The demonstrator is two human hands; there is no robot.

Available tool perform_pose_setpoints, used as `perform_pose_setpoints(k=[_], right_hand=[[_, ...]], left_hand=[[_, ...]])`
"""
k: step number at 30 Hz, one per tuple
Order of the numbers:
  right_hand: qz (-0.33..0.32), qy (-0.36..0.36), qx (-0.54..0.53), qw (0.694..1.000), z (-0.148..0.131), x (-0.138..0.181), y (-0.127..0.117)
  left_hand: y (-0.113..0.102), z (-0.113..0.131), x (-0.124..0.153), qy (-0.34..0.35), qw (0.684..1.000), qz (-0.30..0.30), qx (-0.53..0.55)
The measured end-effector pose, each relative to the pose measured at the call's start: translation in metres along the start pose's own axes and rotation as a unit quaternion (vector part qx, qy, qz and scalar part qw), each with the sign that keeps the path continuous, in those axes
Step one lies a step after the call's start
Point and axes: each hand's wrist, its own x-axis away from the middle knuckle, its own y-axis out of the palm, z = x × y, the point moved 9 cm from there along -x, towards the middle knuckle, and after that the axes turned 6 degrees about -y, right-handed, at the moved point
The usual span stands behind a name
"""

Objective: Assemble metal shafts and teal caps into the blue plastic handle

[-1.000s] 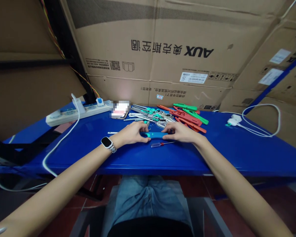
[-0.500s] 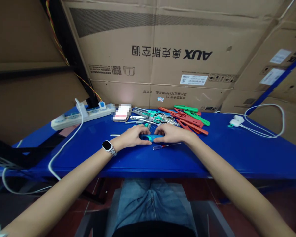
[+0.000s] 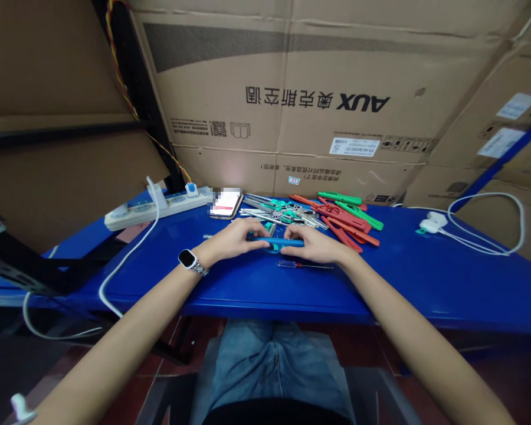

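Both hands rest on the blue table (image 3: 425, 283) and pinch a slim blue plastic handle (image 3: 285, 242) between them. My left hand (image 3: 234, 238), with a smartwatch (image 3: 189, 260) on its wrist, grips the handle's left end. My right hand (image 3: 312, 244) grips its right end from below. A small teal part (image 3: 272, 248) shows just under the handle. A small screwdriver (image 3: 303, 265) with a clear grip lies on the table just in front of my right hand.
Behind the hands lies a heap of metal blades and teal parts (image 3: 281, 213), with red and green plastic handles (image 3: 349, 215) to its right. A phone (image 3: 225, 203) and a power strip (image 3: 159, 203) are at the back left, a white charger cable (image 3: 469, 230) at the right. Cardboard boxes (image 3: 314, 100) wall the back.
The hands have shifted on the blue handle, drawing together and then slightly apart. The handle now shows as one long piece between them. The camera has tilted slightly.
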Motion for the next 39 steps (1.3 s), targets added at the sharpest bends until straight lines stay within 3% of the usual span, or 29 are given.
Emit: perform_pose_setpoints(k=[5, 8, 11, 13, 15, 17, 20, 23, 26, 31, 34, 37, 39], right_hand=[[0.032, -0.021, 0.015, 0.999, -0.014, 0.001, -0.002], [0.072, -0.002, -0.016, 0.997, -0.010, 0.000, -0.005], [0.115, 0.005, -0.063, 0.991, -0.007, -0.003, -0.005], [0.129, 0.017, -0.109, 0.985, -0.005, -0.005, 0.000], [0.132, 0.038, -0.164, 0.977, -0.004, -0.006, 0.008], [0.124, 0.062, -0.212, 0.967, -0.003, -0.009, 0.017], [0.107, 0.060, -0.230, 0.966, -0.010, -0.014, 0.025], [0.071, 0.019, -0.205, 0.976, -0.022, -0.022, 0.032], [0.034, 0.002, -0.197, 0.980, -0.029, -0.028, 0.043], [0.017, -0.012, -0.164, 0.986, -0.031, -0.038, 0.045], [0.010, -0.003, -0.124, 0.992, -0.019, -0.045, 0.031], [0.090, 0.006, 0.003, 0.996, -0.001, -0.053, -0.006], [0.098, -0.003, 0.095, 0.991, 0.005, -0.058, -0.017]], left_hand=[[-0.016, 0.013, 0.004, 0.060, 0.991, 0.078, -0.092], [-0.042, 0.019, 0.012, 0.045, 0.963, 0.218, -0.150], [-0.062, 0.014, 0.022, -0.002, 0.932, 0.337, -0.134], [-0.059, -0.001, 0.018, -0.058, 0.943, 0.320, -0.066], [-0.042, -0.020, 0.007, -0.124, 0.960, 0.248, 0.041], [-0.024, -0.033, -0.001, -0.164, 0.953, 0.189, 0.169], [-0.007, -0.040, -0.007, -0.183, 0.906, 0.156, 0.349], [0.001, -0.043, -0.007, -0.209, 0.852, 0.140, 0.460], [0.006, -0.040, -0.004, -0.228, 0.829, 0.118, 0.497], [0.005, -0.037, -0.003, -0.226, 0.834, 0.098, 0.494], [-0.003, -0.041, -0.003, -0.210, 0.839, 0.118, 0.488], [-0.013, -0.044, -0.002, -0.203, 0.846, 0.133, 0.475], [-0.017, -0.044, -0.001, -0.208, 0.862, 0.127, 0.444]])
